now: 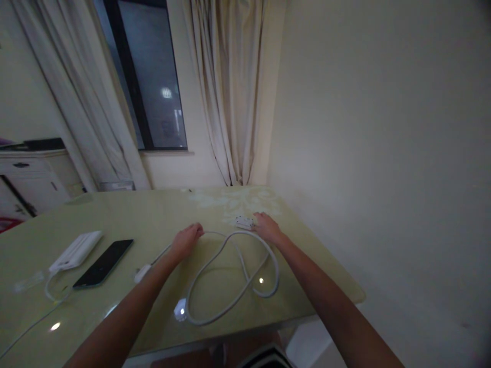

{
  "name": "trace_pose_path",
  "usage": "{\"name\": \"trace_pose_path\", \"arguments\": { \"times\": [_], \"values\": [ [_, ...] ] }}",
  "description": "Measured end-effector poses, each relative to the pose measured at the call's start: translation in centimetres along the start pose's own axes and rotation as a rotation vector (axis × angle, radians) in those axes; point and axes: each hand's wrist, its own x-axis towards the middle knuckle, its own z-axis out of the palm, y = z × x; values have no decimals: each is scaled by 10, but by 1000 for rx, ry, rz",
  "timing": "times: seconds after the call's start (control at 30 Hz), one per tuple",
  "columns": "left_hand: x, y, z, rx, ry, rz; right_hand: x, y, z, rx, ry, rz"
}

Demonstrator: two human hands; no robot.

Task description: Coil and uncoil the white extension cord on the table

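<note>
White cable (276, 273): left hand (186, 239) closed on it near one end, right hand (266, 227) on the plug block (244, 222), grip can't be made out. Cable sprawls in loose crossed loops on the tabletop (161, 214), nothing coiled or tied yet. Further left: black phone (103, 263), white power bank (76, 250).

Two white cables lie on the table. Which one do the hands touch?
The thick cable looped mid-table: the left hand grips it, the right hand rests at its end. The thin cable lies far left, untouched.
</note>
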Motion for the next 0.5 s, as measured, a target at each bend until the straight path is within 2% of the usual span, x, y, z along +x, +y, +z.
{"name": "trace_pose_path", "arguments": {
  "times": [0.1, 0.2, 0.27, 0.33, 0.4, 0.5],
  "values": [
    [3, 3, -33, -142, 149, -71, 4, 24, -9, 19, 14, 94],
    [10, 7, -77, -296, 353, -135, 7, 33, -10, 70, 37, 118],
    [14, 8, -107, -530, 434, -287, 13, 32, -12, 94, 76, 138],
    [15, 5, -134, -882, 570, -452, 23, 28, -19, 105, 130, 156],
    [11, -4, -159, -1193, 740, -523, 37, 23, -34, 112, 197, 167],
    [-5, -24, -191, -1294, 907, -486, 63, 14, -71, 137, 325, 173]
  ]
}}
